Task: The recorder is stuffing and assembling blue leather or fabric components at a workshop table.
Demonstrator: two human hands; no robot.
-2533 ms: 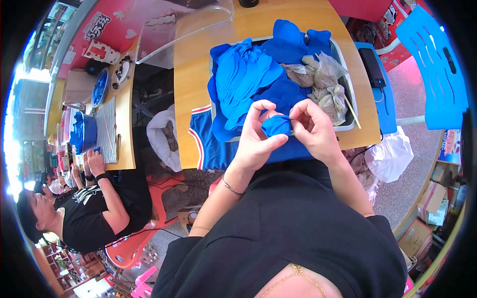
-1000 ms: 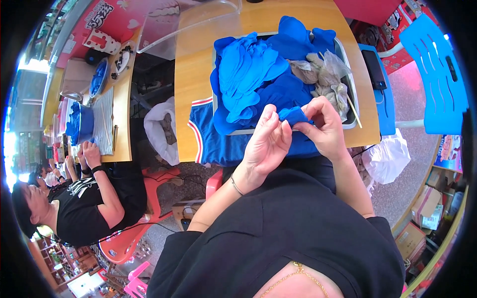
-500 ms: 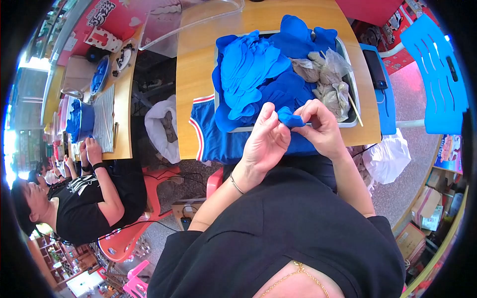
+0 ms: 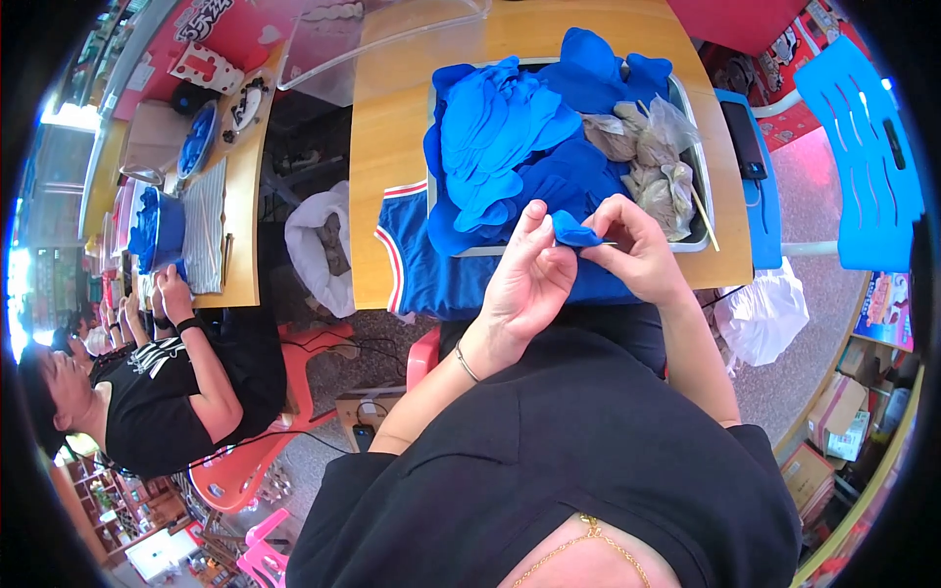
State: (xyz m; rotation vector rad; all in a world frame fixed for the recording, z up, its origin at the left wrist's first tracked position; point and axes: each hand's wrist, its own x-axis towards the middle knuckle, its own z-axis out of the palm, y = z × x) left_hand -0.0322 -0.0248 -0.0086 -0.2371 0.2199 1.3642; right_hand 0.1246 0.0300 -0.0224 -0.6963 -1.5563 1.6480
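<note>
Since the earliest view, the left hand (image 4: 527, 279) has shifted from encircling the folded blue cloth (image 4: 573, 230) to its left side, hold unclear; the right hand (image 4: 639, 253) pinches the cloth's right end. Smooth, round-edged blue pieces (image 4: 495, 137) overlap in a tray (image 4: 701, 169).

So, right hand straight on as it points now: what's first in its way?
Likely the left hand, just past the blue fabric piece the right hand pinches; depth there is unclear.
</note>
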